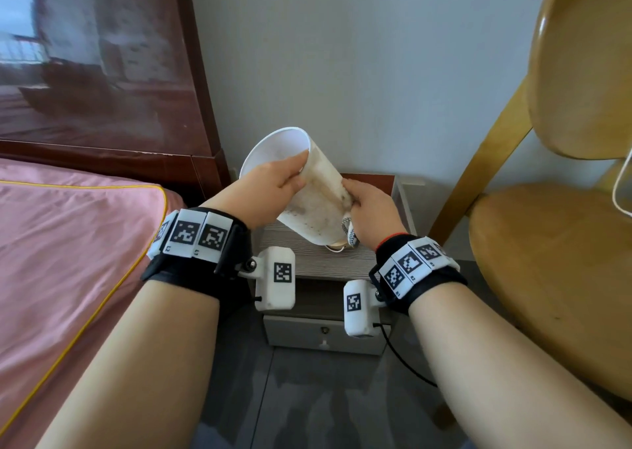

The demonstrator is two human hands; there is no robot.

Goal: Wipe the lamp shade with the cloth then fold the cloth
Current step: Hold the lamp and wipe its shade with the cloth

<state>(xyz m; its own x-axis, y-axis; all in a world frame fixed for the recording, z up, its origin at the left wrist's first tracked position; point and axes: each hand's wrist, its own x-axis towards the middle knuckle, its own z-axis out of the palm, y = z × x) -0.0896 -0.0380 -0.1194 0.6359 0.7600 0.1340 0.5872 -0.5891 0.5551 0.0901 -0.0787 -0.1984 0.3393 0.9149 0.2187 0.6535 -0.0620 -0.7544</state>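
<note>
Bed (pixel 68 243) left, wooden chair (pixel 564 243) right, nightstand (pixel 328 260) between them. Lamp shade (pixel 307 192) is tilted over the nightstand top, open rim facing up-left. Left hand (pixel 270 188) grips the rim, thumb inside. Right hand (pixel 371 209) closes on a whitish cloth (pixel 347 197), pressing it to the shade's side. Judging by that, wiping is mid-way; shade is visibly speckled, folding not started. Lamp base mostly hidden under the shade, cloth largely covered by fingers, extent unclear
</note>
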